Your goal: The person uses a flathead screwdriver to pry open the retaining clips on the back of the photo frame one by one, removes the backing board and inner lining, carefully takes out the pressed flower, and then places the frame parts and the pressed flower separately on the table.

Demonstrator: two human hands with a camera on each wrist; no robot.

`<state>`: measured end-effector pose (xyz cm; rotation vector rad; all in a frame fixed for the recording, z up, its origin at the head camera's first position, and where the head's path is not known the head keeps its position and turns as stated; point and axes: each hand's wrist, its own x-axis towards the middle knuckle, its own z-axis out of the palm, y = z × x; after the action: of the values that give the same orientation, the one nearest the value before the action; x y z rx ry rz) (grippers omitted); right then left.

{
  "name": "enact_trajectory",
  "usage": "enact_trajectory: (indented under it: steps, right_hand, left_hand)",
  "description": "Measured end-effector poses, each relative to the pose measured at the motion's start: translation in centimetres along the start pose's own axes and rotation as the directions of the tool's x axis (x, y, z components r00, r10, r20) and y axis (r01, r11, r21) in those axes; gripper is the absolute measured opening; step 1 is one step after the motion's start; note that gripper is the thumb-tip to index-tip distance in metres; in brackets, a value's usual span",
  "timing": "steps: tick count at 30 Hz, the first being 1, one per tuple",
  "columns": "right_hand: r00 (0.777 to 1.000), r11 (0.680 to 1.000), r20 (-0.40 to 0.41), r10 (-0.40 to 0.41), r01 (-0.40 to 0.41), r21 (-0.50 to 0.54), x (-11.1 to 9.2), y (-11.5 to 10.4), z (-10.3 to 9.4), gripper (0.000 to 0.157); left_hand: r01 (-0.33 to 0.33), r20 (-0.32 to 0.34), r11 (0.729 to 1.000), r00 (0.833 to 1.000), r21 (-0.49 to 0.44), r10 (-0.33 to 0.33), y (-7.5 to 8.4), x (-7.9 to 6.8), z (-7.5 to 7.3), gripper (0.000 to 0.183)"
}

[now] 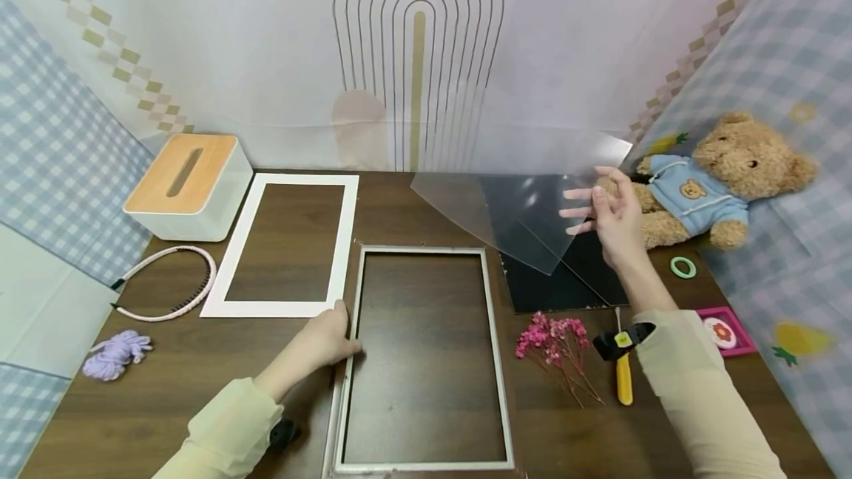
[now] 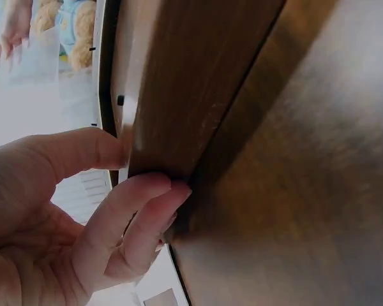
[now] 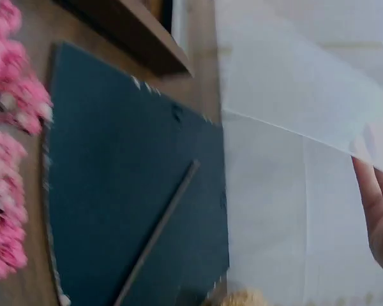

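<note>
My left hand grips the left side of a picture frame lying on the table. In the left wrist view the thumb is over the brown frame's edge and the curled fingertips press its outer side. At the right, my right hand holds up a clear plastic sheet by its edge, between thumb and fingers. The sheet hangs tilted above a dark backing board. A thin stand strip crosses that board in the right wrist view.
A white mat lies left of the frame, near a wood-topped tissue box, a headband and purple yarn. Pink dried flowers, a yellow-handled tool, green tape, a pink tray and a teddy bear are at the right.
</note>
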<state>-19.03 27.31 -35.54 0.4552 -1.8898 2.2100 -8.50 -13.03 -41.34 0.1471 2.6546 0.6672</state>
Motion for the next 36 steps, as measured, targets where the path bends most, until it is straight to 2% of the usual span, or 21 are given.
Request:
enact_trajectory:
  steps: [3, 7, 10, 13, 15, 17, 19, 22, 27, 29, 33, 35, 36]
  right_hand:
    - [0.998, 0.994, 0.061, -0.013, 0.019, -0.105, 0.3, 0.0, -1.4, 0.031]
    - [0.998, 0.975, 0.049, 0.031, -0.02, -0.22, 0.6, 0.1, -1.7, 0.028]
    - [0.998, 0.972, 0.027, 0.058, -0.05, -0.229, 1.9, 0.6, -0.5, 0.028]
    - [0.995, 0.965, 0.036, 0.092, -0.08, -0.25, 4.0, 1.5, 1.2, 0.03]
    - [0.99, 0.943, 0.047, 0.134, -0.113, -0.314, 5.3, 2.3, 2.2, 0.033]
    - [0.976, 0.903, 0.034, 0.215, -0.185, -0.387, 6.4, 3.3, 3.2, 0.033]
    - [0.949, 0.847, 0.009, 0.315, -0.276, -0.455, 7.3, 4.4, 4.1, 0.034]
    - [0.893, 0.772, -0.043, 0.448, -0.411, -0.485, 8.3, 6.2, 5.1, 0.035]
    - [0.817, 0.685, -0.136, 0.561, -0.55, -0.478, 8.7, 9.0, 6.0, 0.042]
    - [0.773, 0.648, -0.168, 0.612, -0.612, -0.454, 8.4, 9.8, 6.2, 0.046]
    - [0.655, 0.571, -0.183, 0.733, -0.739, -0.358, 8.0, 10.9, 6.4, 0.051]
    - [0.615, 0.542, -0.186, 0.767, -0.775, -0.326, 7.8, 11.2, 6.5, 0.048]
    - [0.601, 0.528, -0.191, 0.776, -0.784, -0.326, 7.8, 11.4, 6.6, 0.046]
  left_hand:
    - [0.009, 0.021, 1.0, 1.0, -0.012, -0.009, 0.0, -1.0, 0.1, 0.039]
    - [0.017, 0.029, 1.0, 0.999, -0.026, -0.016, -0.2, -2.0, 0.2, 0.039]
    - [0.026, 0.023, 0.999, 0.999, -0.036, -0.026, -0.3, -2.7, 0.3, 0.04]
    - [0.045, 0.032, 0.997, 0.999, -0.059, -0.043, -0.4, -3.4, 0.7, 0.043]
    - [0.057, 0.043, 0.995, 0.998, -0.081, -0.054, -0.4, -3.9, 1.1, 0.044]
    - [0.061, 0.048, 0.992, 0.997, -0.108, -0.057, -0.4, -4.4, 1.6, 0.044]
    - [0.062, 0.048, 0.991, 0.997, -0.122, -0.057, -0.3, -4.7, 2.0, 0.044]
    - [0.061, 0.05, 0.988, 0.997, -0.145, -0.054, -0.2, -4.7, 2.3, 0.045]
    - [0.063, 0.06, 0.984, 0.997, -0.168, -0.054, 0.0, -4.7, 2.3, 0.046]
    - [0.067, 0.063, 0.982, 0.996, -0.177, -0.057, -0.1, -4.8, 2.3, 0.046]
    - [0.076, 0.069, 0.979, 0.996, -0.191, -0.064, -0.1, -4.8, 2.3, 0.046]
    - [0.071, 0.062, 0.98, 0.996, -0.184, -0.06, -0.2, -4.8, 2.2, 0.047]
    - [0.068, 0.057, 0.981, 0.997, -0.18, -0.059, -0.2, -4.8, 2.2, 0.047]
